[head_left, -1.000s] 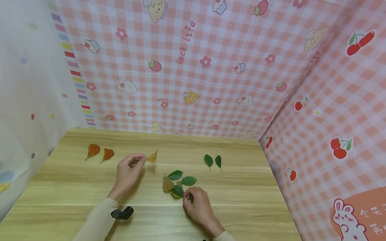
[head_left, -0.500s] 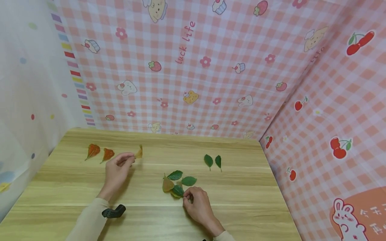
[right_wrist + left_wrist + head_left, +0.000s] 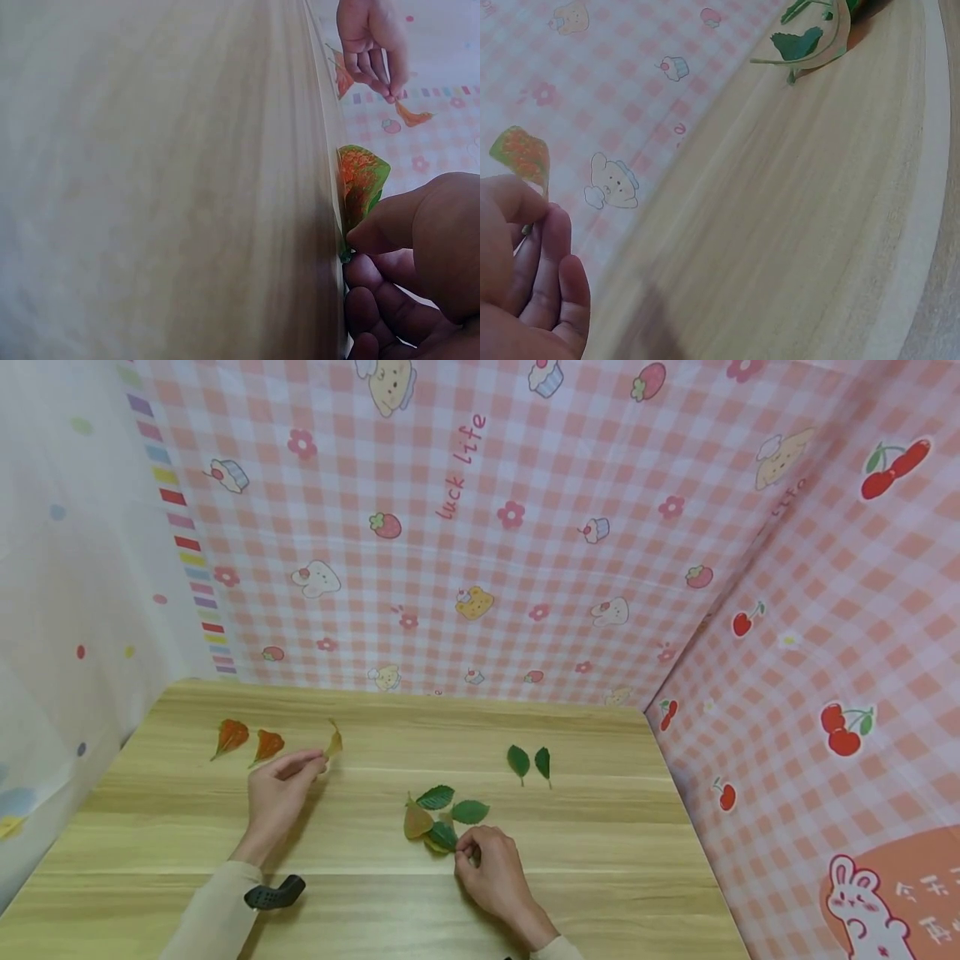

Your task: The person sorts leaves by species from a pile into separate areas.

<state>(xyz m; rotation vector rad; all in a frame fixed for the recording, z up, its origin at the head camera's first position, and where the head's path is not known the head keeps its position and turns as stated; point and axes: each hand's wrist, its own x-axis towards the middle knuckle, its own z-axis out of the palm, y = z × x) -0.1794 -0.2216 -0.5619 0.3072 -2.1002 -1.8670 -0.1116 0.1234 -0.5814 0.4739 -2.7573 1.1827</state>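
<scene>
In the head view my left hand (image 3: 279, 795) pinches a yellowish-orange leaf (image 3: 334, 743) by its stem end, holding it above the table beside two orange-red leaves. The left wrist view shows this leaf (image 3: 525, 154) rising past the fingertips, orange with a green edge. At the small pile in the middle, my right hand (image 3: 493, 872) pinches the end of a dark green leaf (image 3: 443, 835). Around it lie a brownish-yellow leaf (image 3: 417, 820) and two green leaves, one of them on the right (image 3: 471, 812). Parts of the lower leaves are covered.
At the back left lie an orange-red leaf (image 3: 232, 735) and a second orange-red leaf (image 3: 269, 744). Two green leaves (image 3: 518, 760) lie side by side at the back right. Checked cloth walls (image 3: 510, 568) border the wooden table (image 3: 600, 860) behind and on the right.
My left hand has moved left with the yellowish-orange leaf, toward the two orange-red leaves, and the leaf has turned more upright. The right hand has stayed at the pile.
</scene>
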